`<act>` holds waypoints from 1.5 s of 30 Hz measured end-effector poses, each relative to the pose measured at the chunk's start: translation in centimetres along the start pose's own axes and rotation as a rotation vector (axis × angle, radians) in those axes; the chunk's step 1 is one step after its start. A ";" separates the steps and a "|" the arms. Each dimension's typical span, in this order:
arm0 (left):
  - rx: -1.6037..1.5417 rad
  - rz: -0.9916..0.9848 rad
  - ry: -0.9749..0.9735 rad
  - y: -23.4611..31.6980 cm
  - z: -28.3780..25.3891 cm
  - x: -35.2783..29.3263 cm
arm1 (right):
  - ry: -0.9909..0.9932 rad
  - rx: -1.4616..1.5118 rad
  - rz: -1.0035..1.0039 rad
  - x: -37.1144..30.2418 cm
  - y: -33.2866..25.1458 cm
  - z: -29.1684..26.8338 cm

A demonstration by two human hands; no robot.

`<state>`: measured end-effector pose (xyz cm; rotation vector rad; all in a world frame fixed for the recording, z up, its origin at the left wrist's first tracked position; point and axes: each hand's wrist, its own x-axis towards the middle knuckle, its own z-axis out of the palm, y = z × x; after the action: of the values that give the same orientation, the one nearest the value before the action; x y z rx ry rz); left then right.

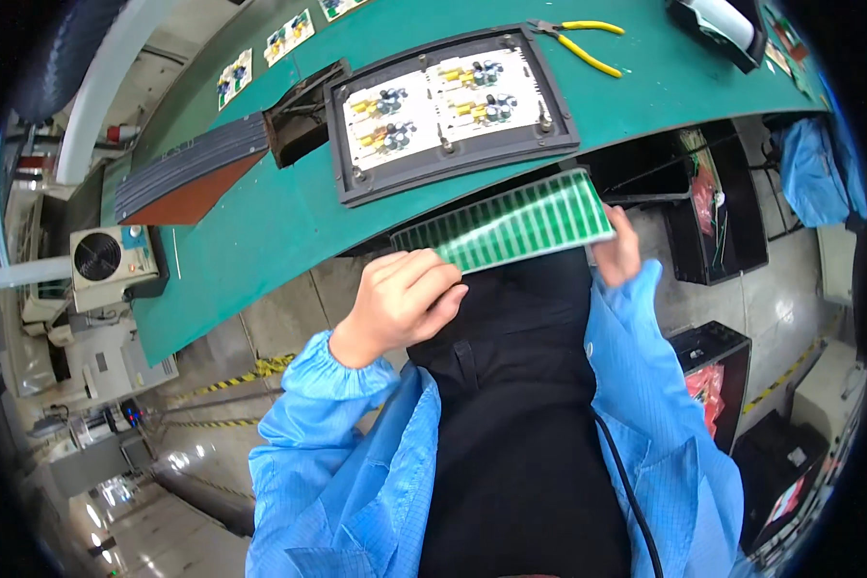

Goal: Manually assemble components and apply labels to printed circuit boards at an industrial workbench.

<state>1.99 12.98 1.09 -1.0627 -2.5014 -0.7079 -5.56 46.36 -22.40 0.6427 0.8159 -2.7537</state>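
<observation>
Over my lap is a long flat green panel (520, 223) with pale stripes and a light edge, tilted so its right end stands higher; it looks like a stack or sheet of circuit boards, but I cannot tell which. My left hand (400, 301) is closed at its lower left edge, the fingers curled. Around the right end, the fingers of my right hand (618, 249) grip it. Just beyond, a black frame (458, 166) on the table holds several white circuit boards (486, 91) fitted with yellow, black and blue parts.
The green table (250, 279) curves across the far side. Yellow-handled pliers (590, 43) lie right of the frame. To its left are a dark ribbed box (193, 169) and a small fan unit (111, 260). Black bins (732, 222) with red bags stand at the right.
</observation>
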 end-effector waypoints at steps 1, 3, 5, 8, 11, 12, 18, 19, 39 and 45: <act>-0.102 -0.128 0.049 0.4 -0.1 -0.8 | 0.179 -0.131 -0.126 -4.6 -0.9 5.8; -0.276 -0.343 0.122 1.4 -0.5 -1.7 | -0.092 -0.508 -0.368 -9.7 -1.4 8.7; -0.289 -0.457 0.188 2.1 -1.5 -1.9 | -0.228 -1.005 -0.546 -15.1 -2.6 13.2; -0.669 -0.725 0.167 2.7 -2.7 -1.0 | -0.712 -1.173 -0.889 -19.3 -2.1 16.1; -1.280 -0.859 -0.002 3.1 -3.0 -1.0 | -1.174 -1.132 -0.558 -18.4 -0.1 19.6; -1.308 -0.898 0.043 3.3 -2.8 -1.7 | -1.200 -1.107 -0.720 -18.1 0.6 20.5; -1.414 -0.879 0.322 3.4 -2.9 -3.4 | -1.275 -1.264 -0.581 -16.4 0.2 20.3; -1.391 -0.857 0.327 3.8 -2.8 -3.5 | -1.261 -1.214 -0.644 -16.0 0.5 19.8; -0.583 -0.372 0.308 0.1 -7.0 3.3 | -1.063 -1.284 -0.913 -13.2 -3.4 26.8; -0.633 -0.292 -0.240 -2.8 -8.2 6.2 | -0.881 -1.192 -0.547 -13.4 -4.1 26.4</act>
<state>-3.38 10.32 9.90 -1.0180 -2.7359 -1.6233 -4.21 35.94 5.54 -1.0148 2.1330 -1.8631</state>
